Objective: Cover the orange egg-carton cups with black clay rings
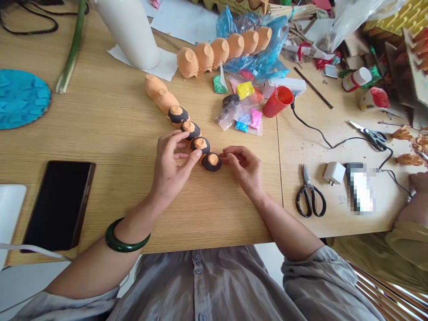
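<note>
On the wooden table (pixel 117 129) a strip of orange egg-carton cups (pixel 182 122) runs from about 11 o'clock down toward the centre, and its four nearest cups are wrapped in black clay with orange tops showing. The left hand (pixel 170 165) rests against the strip from 9 o'clock, fingers loosely curled, the thumb tip touching the side of the last black-wrapped cup (pixel 211 162) and the fingertips lying on the cup next to it; it pinches rather than encloses anything. The right hand (pixel 245 168) comes in from 3 o'clock, its thumb and forefinger drawn close together and pressing the edge of that same end cup, the grip narrow. A green bangle (pixel 125 240) sits on the left wrist.

At 12 o'clock lies a second strip of plain orange cups (pixel 224 51), on a blue plastic bag (pixel 261 58). Just below it, small packets of coloured clay (pixel 244 111) are scattered beside a red cup (pixel 277 101) lying on its side. At 3 o'clock, well apart from the hands, are black-handled scissors (pixel 310 196) and a white charger plug (pixel 334 173). At 8 o'clock a dark phone (pixel 60 205) lies flat. At 10 o'clock is a blue round mat (pixel 22 98), and a white cylinder (pixel 130 31) stands at 11 o'clock. Another person's hand (pixel 419 182) shows at the right edge.
</note>
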`<state>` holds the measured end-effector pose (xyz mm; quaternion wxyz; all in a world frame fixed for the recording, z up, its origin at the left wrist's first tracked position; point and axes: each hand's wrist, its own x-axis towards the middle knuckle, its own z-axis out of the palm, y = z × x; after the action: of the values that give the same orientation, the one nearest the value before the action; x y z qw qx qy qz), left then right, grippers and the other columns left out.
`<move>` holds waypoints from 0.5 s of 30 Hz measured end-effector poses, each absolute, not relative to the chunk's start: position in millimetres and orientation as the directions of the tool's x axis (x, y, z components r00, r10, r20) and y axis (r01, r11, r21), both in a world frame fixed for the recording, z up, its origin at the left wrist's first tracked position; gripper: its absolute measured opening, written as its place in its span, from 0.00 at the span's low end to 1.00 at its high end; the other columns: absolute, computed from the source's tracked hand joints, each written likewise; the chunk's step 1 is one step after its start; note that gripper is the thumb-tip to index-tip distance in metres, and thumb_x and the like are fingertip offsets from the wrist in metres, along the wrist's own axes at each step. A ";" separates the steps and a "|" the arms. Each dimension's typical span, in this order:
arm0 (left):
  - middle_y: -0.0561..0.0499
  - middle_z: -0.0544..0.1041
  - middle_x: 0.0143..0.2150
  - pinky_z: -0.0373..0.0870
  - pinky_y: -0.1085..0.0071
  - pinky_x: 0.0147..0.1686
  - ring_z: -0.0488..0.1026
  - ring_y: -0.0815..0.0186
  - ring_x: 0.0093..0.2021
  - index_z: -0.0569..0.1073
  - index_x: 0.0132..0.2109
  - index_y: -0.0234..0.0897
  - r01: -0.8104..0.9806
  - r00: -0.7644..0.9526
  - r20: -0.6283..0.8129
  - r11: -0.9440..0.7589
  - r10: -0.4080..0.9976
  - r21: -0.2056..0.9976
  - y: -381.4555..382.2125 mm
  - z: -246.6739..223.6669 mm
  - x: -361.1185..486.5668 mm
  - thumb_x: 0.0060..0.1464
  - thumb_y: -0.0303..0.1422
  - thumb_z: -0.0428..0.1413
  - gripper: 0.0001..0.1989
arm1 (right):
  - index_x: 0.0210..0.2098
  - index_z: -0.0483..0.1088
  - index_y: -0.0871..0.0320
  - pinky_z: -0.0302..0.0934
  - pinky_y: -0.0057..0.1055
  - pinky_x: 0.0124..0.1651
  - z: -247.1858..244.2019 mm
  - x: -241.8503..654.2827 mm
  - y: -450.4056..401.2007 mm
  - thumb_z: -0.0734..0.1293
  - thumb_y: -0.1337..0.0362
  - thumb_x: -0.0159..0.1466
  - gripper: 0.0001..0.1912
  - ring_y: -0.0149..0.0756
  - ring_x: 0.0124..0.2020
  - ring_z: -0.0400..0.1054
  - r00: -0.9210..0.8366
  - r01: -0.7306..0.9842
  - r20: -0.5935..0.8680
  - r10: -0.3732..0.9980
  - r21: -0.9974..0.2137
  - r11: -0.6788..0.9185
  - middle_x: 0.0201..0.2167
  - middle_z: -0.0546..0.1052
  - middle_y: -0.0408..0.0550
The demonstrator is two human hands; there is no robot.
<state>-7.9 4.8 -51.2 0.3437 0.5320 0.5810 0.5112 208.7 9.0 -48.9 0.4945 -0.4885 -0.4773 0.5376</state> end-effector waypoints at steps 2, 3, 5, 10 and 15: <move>0.38 0.72 0.72 0.85 0.55 0.54 0.81 0.50 0.61 0.76 0.65 0.45 0.192 -0.203 0.123 -0.084 0.971 0.978 2.9 -55.3 -4.4 0.56 0.50 0.75 0.35 | 0.42 0.79 0.53 0.83 0.42 0.55 -44.3 206.1 5.7 0.80 0.40 0.65 0.24 0.40 0.48 0.85 -0.074 -0.126 -0.075 0.994 -0.988 -0.084 0.47 0.85 0.49; 0.38 0.72 0.73 0.85 0.54 0.56 0.81 0.50 0.62 0.75 0.67 0.46 0.135 -0.223 0.096 -0.067 0.970 0.989 2.3 -56.4 -2.9 0.55 0.50 0.75 0.37 | 0.41 0.79 0.53 0.83 0.42 0.56 -41.9 205.0 4.3 0.81 0.42 0.65 0.22 0.41 0.50 0.84 -0.093 -0.156 -0.093 0.991 -0.982 -0.107 0.49 0.85 0.50; 0.41 0.73 0.73 0.85 0.53 0.60 0.81 0.50 0.63 0.73 0.68 0.47 0.013 -0.270 0.010 -0.007 0.963 1.000 2.1 -56.6 -1.4 0.55 0.48 0.77 0.39 | 0.40 0.81 0.53 0.82 0.42 0.57 -38.2 203.4 2.1 0.82 0.45 0.65 0.20 0.40 0.51 0.84 -0.126 -0.211 -0.139 0.982 -0.964 -0.163 0.51 0.85 0.50; 0.46 0.72 0.76 0.81 0.53 0.67 0.76 0.48 0.71 0.75 0.64 0.45 -0.176 -0.312 -0.162 0.111 0.936 0.978 3.2 -45.5 -2.9 0.57 0.40 0.76 0.32 | 0.38 0.84 0.53 0.81 0.34 0.52 -34.3 202.4 1.0 0.84 0.48 0.64 0.16 0.35 0.48 0.81 -0.161 -0.311 -0.205 0.966 -0.918 -0.246 0.49 0.87 0.47; 0.48 0.77 0.68 0.80 0.55 0.68 0.75 0.51 0.72 0.77 0.60 0.45 -0.272 -0.162 -0.232 0.183 0.959 0.945 1.0 -33.7 -8.0 0.59 0.40 0.75 0.26 | 0.38 0.83 0.53 0.82 0.32 0.49 -27.5 203.6 -0.3 0.83 0.48 0.64 0.16 0.36 0.49 0.80 -0.182 -0.311 -0.220 0.958 -0.912 -0.268 0.49 0.87 0.47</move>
<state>-8.0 1.0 -33.7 0.5594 0.3253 0.5276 0.5503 203.6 -0.3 -27.5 0.4735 -0.4299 -0.3764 0.6703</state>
